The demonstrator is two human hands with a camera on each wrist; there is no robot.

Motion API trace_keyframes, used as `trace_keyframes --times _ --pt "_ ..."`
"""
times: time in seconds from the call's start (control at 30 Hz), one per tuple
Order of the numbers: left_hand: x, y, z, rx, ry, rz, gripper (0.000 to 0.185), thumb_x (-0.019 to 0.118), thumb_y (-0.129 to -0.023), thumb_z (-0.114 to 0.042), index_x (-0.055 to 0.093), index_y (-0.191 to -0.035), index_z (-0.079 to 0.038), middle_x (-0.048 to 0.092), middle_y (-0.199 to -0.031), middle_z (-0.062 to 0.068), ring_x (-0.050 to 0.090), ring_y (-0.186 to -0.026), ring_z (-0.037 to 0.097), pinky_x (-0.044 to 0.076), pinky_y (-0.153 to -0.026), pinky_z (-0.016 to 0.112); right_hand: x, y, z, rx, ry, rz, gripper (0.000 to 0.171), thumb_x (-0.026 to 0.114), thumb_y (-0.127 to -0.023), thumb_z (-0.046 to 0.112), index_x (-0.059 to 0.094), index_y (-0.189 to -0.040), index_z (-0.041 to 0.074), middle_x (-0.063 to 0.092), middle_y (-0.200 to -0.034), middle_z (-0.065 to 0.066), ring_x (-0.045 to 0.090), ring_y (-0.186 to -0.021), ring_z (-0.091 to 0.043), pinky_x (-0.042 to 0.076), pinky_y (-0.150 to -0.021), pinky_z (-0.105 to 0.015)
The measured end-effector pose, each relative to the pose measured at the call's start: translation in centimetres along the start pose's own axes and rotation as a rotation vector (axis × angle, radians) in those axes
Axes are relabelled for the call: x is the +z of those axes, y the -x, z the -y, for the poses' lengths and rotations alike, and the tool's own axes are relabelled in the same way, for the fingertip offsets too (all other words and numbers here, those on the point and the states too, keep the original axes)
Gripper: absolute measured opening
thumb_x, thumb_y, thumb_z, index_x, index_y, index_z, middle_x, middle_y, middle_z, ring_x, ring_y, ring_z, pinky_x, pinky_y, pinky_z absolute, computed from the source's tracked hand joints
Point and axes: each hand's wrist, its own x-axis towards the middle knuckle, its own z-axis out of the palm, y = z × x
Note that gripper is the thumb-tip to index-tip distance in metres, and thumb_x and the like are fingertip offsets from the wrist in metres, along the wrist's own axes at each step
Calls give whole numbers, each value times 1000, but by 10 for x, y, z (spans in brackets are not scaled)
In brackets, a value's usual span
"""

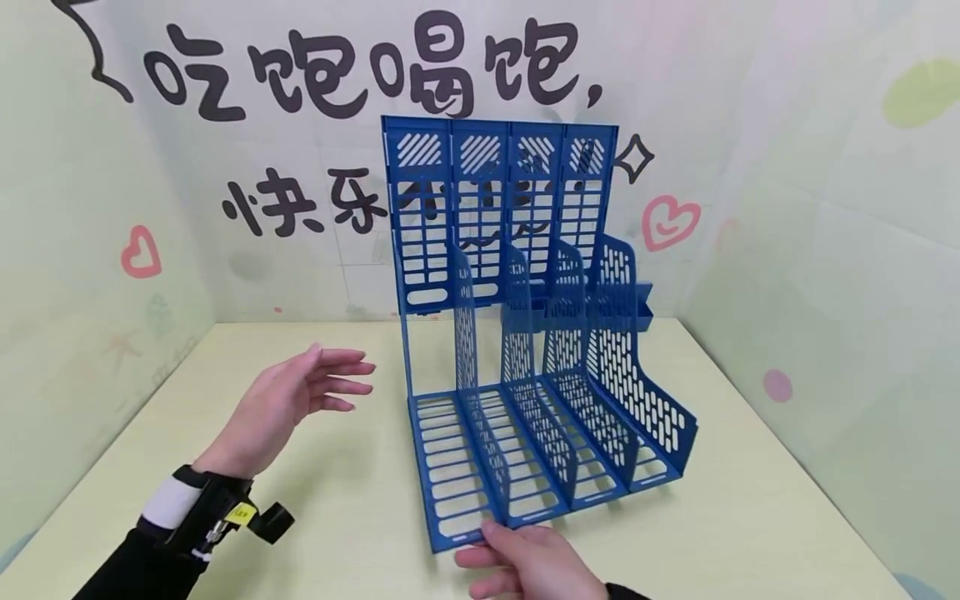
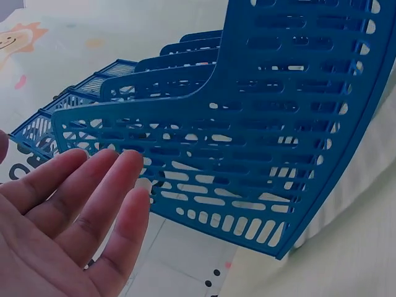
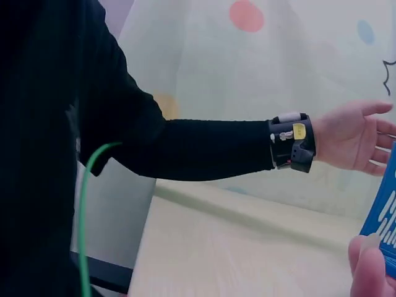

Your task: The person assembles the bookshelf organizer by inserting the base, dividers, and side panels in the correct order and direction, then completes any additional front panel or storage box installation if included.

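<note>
A blue plastic file rack (image 1: 480, 208) with four slotted compartments stands upright in the middle of the pale yellow table (image 1: 330, 508). My left hand (image 1: 292, 400) hovers just left of the rack with its fingers straight and spread, holding nothing. The left wrist view has those fingers (image 2: 68, 216) close to the rack's perforated side wall (image 2: 266, 154), not touching it. My right hand (image 1: 532, 558) is at the rack's near left front corner, thumb and fingers pinching the base edge. In the right wrist view only a fingertip (image 3: 368, 272) beside the rack's edge (image 3: 385, 216) shows.
Paper backdrop walls with black writing and pink hearts (image 1: 671, 221) close in the table at the back and on both sides. A black strapped camera (image 1: 225, 508) sits on my left wrist. A small blue tray (image 1: 637, 304) hangs at the rack's right side.
</note>
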Motion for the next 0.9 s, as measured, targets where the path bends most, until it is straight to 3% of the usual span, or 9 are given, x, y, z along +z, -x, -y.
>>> trace_keyframes --times 0.17,0.53,0.77,0.9 --pt "-1 3 0 -2 -14 0 58 30 -122 -41 62 -150 -1 78 -137 -4 79 -119 16 65 -96 29 17 -17 5 9 -67 53 52 52 -116 46 80 -126 3 85 -97 2 75 -75 -2 47 -59 -15" --pt "1 5 4 -47 -63 -32 60 32 -122 -43 62 -150 0 79 -135 -7 79 -117 15 66 -94 29 37 -36 4 -34 -150 88 48 52 -117 42 71 -134 1 85 -113 -4 75 -75 -2 53 -61 -15" --pt "5 2 4 -71 -95 -46 63 33 -121 -46 60 -151 2 78 -135 -7 79 -118 15 66 -95 30 33 -32 6 20 -25 199 39 54 -116 32 74 -131 4 85 -108 -8 74 -75 -4 59 -68 -18" --pt "6 -1 2 -64 -110 -55 63 32 -121 -47 61 -151 0 78 -136 -6 79 -119 15 65 -96 30 23 -19 16 -31 107 275 33 58 -114 28 77 -130 6 85 -107 -10 73 -76 -8 60 -73 -20"
